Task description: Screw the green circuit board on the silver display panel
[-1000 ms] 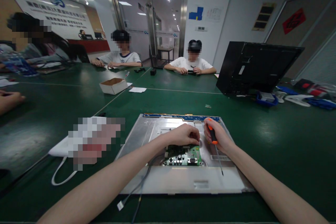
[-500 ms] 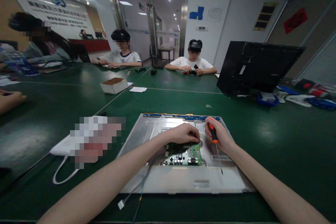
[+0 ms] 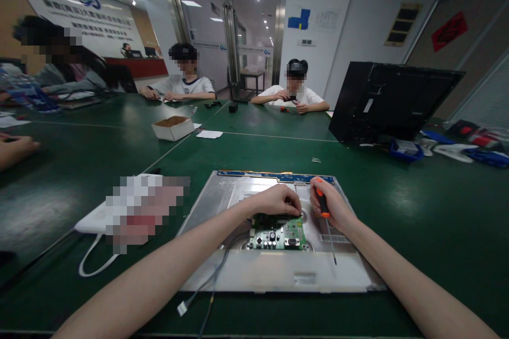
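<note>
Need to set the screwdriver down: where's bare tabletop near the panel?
Bare: green tabletop right of the metal panel, short of the black monitor; also between panel and open box. Crowded: circuit board, under left hand, screwdriver in right hand alongside; panel's near-left corner, cables.

Both hands (image 3: 306, 204) loosely curled, wrists bent

the person (image 3: 293, 90) near the monitor (image 3: 392, 103) has raised one hand (image 3: 281, 96) above a red item (image 3: 283, 109).

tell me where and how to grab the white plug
Probably best pinched by the sides of the white plug, coming from the near left: it lies past the panel's near edge, and its wires lead off toward the far right.
</note>
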